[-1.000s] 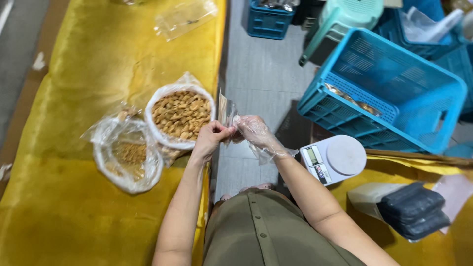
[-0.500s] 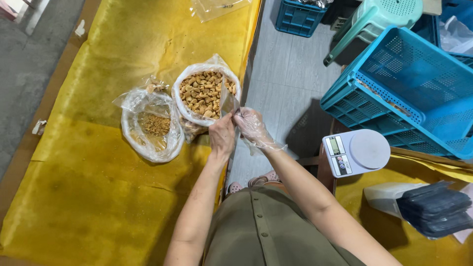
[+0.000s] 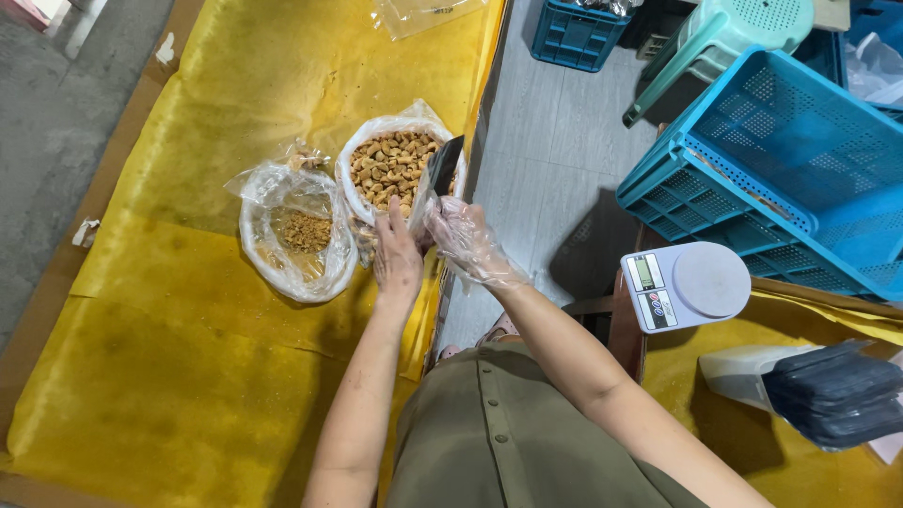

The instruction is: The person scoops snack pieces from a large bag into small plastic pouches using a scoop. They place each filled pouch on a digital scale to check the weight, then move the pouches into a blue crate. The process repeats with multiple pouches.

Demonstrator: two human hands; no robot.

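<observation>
Head view, looking straight down. Biggest thing going is the yellow cloth-covered table (image 3: pixel 188 376) filling the whole left side, with a grey floor strip running past its right edge. Over at 2 o'clock there's a big blue plastic crate (image 3: pixel 781 141) tipped on its side, and a pale green stool (image 3: pixel 715 38) above it around 1 o'clock. A white kitchen scale (image 3: pixel 687 285) sits at 3 o'clock, and a stack of dark pouches (image 3: pixel 832 393) lies at about 4 o'clock.

On the table, a clear bag of cashews (image 3: pixel 390 167) sits rolled open at roughly 11 o'clock from the hands, and just left of it, touching, is a second clear bag (image 3: pixel 296 235) with only a little pile of crumbs at the bottom.

Now the small stuff. The right hand (image 3: pixel 461 240) wears a thin clear plastic glove and its fingers are pinched closed on the lower part of a small pouch (image 3: pixel 435 179). The pouch stands up at 12 o'clock from the fingertips, dark on one face and see-through on the other, leaning right over the rim of the cashew bag.

The left hand (image 3: pixel 397 252) is bare, fingers stretched out fairly flat and pointing toward 12 o'clock, tips at the near edge of the cashew bag right beside the pouch's bottom. Can't tell if it's actually gripping anything.
</observation>
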